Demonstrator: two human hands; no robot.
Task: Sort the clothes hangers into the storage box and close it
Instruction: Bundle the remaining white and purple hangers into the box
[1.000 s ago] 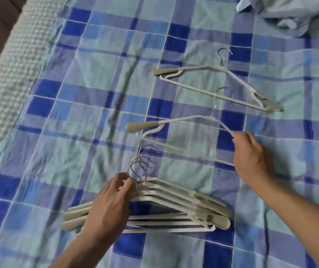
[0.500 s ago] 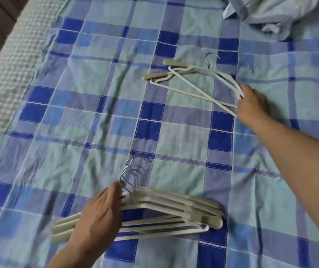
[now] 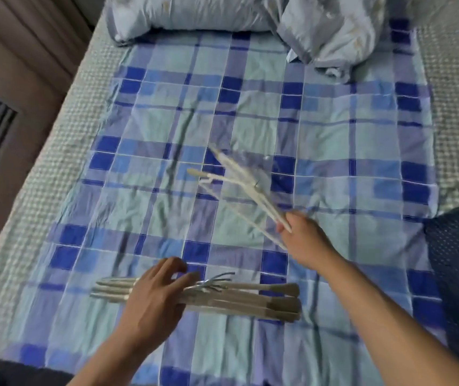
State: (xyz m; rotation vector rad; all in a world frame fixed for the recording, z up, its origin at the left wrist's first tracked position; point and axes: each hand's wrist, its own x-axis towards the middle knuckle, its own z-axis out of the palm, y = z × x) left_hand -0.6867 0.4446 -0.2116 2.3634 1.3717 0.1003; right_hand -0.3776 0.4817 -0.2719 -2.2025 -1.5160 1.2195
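My left hand [image 3: 156,299] lies over the stack [image 3: 222,299] near the bed's front edge, thumb out and fingers loosely bent across the beams; I cannot tell whether they actually curl round it or just press down. The risk I see here: the stack's metal hooks [image 3: 214,281] fan out just right of my fingers, and an incoming hanger could catch in them and drag the pile askew if my hold is only a light press.

Further right, my right hand [image 3: 303,240] grips the loose hangers [image 3: 239,182] by one end, raised off the sheet [image 3: 334,140] and smeared with blur. They splay apart toward the far tips, so I judge one could slip out, or their hooks could tangle before they land on the stack.

The hangers are pale cream, thin, with flattened shoulder ends; the stacked ones lie parallel, ends roughly aligned. No storage box shows in this view, so boxing them is not yet begun.
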